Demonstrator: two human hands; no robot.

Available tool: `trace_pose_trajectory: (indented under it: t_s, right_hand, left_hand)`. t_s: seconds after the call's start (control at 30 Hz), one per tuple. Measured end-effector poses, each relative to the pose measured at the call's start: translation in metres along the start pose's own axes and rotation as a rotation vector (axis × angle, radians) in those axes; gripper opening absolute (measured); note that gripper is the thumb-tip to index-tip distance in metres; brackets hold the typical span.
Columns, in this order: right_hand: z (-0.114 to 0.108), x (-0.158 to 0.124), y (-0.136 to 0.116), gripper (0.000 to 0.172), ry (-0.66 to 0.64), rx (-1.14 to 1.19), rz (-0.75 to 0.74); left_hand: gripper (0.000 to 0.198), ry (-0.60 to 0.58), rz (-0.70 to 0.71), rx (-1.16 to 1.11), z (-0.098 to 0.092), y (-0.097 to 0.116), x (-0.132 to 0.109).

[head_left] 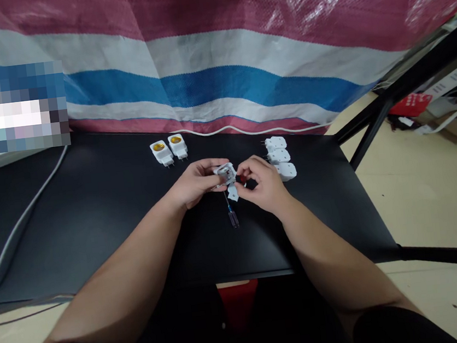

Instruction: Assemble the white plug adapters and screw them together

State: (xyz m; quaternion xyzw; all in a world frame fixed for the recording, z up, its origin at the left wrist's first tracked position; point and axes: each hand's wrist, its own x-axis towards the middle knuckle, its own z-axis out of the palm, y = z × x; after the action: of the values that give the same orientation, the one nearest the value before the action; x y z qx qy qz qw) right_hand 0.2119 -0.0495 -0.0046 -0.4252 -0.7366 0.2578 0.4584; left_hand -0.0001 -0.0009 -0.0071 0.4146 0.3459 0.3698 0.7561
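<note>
My left hand (199, 183) and my right hand (261, 184) together grip an opened white plastic lamp-socket adapter (224, 173) above the middle of the table, its metal parts showing inside. A loose white plastic piece (233, 193) lies just below it, against my right fingers. Under my hands rests a small screwdriver (232, 218) with a blue-marked shaft and clear handle, touching neither hand. Two white adapters with brass centres (169, 149) stand to the far left of my hands. Several white plug units (278, 156) lie stacked beyond my right hand, prongs pointing left.
A black table (94, 220) carries everything, with a white cable (244, 130) along its far edge and a grey cable (19, 217) at the left. A striped tarpaulin (215, 57) hangs behind. Black metal table legs (371, 122) and a cluttered floor lie to the right.
</note>
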Motion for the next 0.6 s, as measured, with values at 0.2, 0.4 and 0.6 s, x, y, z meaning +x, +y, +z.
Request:
trace_pose_trajectory:
  t_s: [0.2,0.4,0.6]
  right_hand:
    - [0.012,-0.004,0.008,0.028,-0.053,0.181,0.287]
    - [0.014,-0.004,0.004,0.032,0.031,0.087,0.241]
    - [0.012,-0.002,0.001,0.010,0.120,-0.147,0.004]
  left_hand:
    - [0.052,0.022,0.034,0.004,0.000,0.002,-0.002]
    - [0.054,0.006,0.035,0.000,0.001,0.002,-0.002]
    - [0.056,-0.004,0.039,0.032,0.002,0.001,-0.002]
